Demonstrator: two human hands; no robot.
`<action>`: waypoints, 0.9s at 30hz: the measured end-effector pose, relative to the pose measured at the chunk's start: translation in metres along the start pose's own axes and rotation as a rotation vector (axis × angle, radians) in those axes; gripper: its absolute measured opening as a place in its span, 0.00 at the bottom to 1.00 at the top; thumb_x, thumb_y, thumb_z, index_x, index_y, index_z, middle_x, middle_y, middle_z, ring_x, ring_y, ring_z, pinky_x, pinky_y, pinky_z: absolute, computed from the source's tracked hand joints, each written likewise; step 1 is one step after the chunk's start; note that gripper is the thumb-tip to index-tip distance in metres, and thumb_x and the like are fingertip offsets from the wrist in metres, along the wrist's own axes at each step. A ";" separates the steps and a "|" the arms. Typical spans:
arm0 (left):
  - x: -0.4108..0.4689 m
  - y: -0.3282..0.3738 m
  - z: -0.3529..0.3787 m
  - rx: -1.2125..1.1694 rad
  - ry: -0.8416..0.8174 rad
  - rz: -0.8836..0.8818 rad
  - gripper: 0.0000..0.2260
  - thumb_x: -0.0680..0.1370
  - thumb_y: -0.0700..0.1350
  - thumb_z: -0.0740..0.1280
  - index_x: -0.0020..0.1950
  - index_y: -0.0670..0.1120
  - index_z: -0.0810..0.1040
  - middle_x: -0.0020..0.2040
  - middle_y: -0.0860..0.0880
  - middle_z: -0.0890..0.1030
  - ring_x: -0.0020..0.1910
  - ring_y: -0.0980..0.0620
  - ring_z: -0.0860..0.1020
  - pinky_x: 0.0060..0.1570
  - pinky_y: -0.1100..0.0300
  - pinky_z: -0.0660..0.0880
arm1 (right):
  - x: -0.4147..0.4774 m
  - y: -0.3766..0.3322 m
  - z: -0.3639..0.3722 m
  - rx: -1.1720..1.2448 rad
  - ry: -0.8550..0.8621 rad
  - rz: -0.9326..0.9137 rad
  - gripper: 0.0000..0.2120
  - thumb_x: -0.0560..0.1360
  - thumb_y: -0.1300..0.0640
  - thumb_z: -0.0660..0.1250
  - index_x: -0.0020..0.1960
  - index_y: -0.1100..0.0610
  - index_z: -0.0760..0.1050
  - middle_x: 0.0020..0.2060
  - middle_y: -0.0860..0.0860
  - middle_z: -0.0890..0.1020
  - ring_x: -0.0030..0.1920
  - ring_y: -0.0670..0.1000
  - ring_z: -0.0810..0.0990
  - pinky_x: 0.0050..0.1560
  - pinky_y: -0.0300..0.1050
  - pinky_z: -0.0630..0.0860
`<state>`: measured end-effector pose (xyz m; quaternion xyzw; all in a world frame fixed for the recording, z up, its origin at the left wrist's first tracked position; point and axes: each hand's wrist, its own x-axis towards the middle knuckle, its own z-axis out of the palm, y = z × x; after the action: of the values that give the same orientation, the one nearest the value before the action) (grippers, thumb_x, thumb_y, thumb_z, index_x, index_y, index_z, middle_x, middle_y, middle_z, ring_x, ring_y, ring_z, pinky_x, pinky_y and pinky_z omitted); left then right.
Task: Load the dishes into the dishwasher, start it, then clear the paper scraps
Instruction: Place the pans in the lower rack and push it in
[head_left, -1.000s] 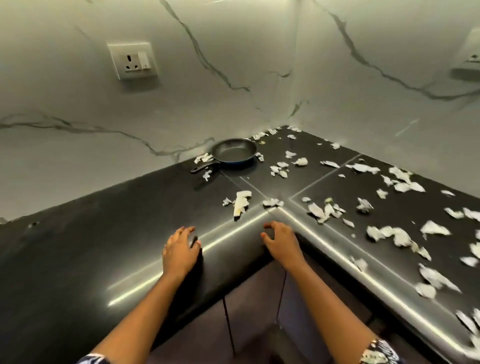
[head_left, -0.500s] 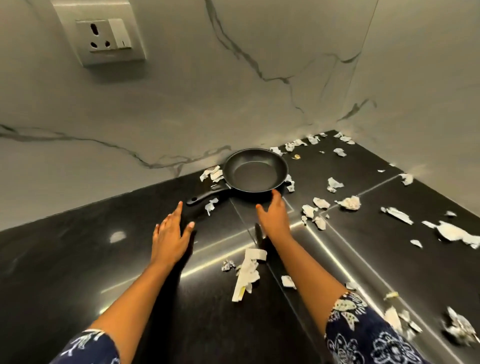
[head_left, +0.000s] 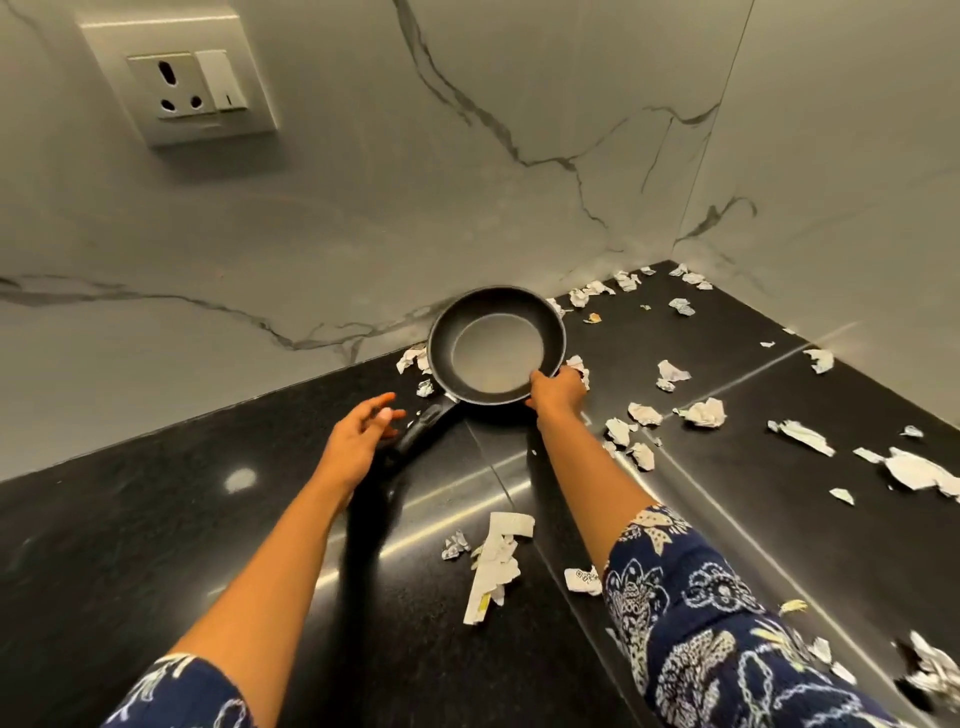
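Black frying pan (head_left: 496, 358): it is in the far corner of the dark tabletop (head_left: 156, 545), close against the marble wall (head_left: 363, 208). Whether its base lies flat I cannot tell.
Handle (head_left: 423, 426): black, running from the pan's near left side back toward me.
Right hand (head_left: 558, 392): my arm is stretched out and the fingers are curled over the pan's near right rim, gripping it.
Left hand (head_left: 358, 436): fingers are spread and loose, with nothing in its grasp. It hovers just to the left of the handle's end, and I cannot tell whether a fingertip touches it.
Pan and hands: the bowl lies beyond both hands, at the end of my right arm, and the handle slants down into the gap between the two hands.
Paper scraps (head_left: 701, 413): white crumpled bits are scattered mostly over the right side of the tabletop. A few are tucked against the pan's left edge, one cluster is just beside my right hand, and more lie in the corner along the wall.
Torn strip (head_left: 493, 564): a longer white piece lies near me, between my forearms and nearer the right one.
Sleeves (head_left: 701, 623): dark blue with a white floral print, ending short of the forearms.
Wall socket (head_left: 192, 85): a white plate with a switch, high on the wall to the left, well apart from the pan.
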<state>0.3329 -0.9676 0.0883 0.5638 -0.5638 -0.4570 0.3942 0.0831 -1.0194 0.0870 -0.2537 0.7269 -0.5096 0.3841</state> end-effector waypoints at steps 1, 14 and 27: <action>-0.001 0.008 0.002 0.019 -0.030 0.010 0.14 0.81 0.42 0.61 0.66 0.48 0.73 0.52 0.51 0.81 0.54 0.48 0.78 0.54 0.63 0.75 | -0.005 0.000 -0.002 0.000 0.013 -0.013 0.11 0.71 0.59 0.68 0.53 0.58 0.77 0.49 0.55 0.81 0.48 0.58 0.81 0.51 0.57 0.80; -0.220 0.045 -0.039 -0.015 -0.298 0.088 0.10 0.80 0.42 0.62 0.59 0.51 0.77 0.45 0.47 0.83 0.33 0.53 0.80 0.27 0.64 0.73 | -0.231 0.057 -0.132 0.500 0.134 0.032 0.03 0.73 0.65 0.64 0.41 0.61 0.73 0.47 0.62 0.79 0.43 0.59 0.81 0.32 0.48 0.81; -0.525 -0.013 -0.008 -0.058 -0.882 -0.032 0.10 0.78 0.37 0.63 0.56 0.47 0.79 0.43 0.43 0.84 0.33 0.51 0.80 0.27 0.64 0.74 | -0.575 0.231 -0.314 0.845 0.430 0.204 0.10 0.74 0.71 0.56 0.42 0.60 0.73 0.30 0.56 0.79 0.32 0.53 0.77 0.24 0.42 0.77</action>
<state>0.3726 -0.4443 0.1151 0.3121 -0.6563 -0.6756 0.1244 0.1636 -0.3293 0.1014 0.1082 0.5404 -0.7608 0.3427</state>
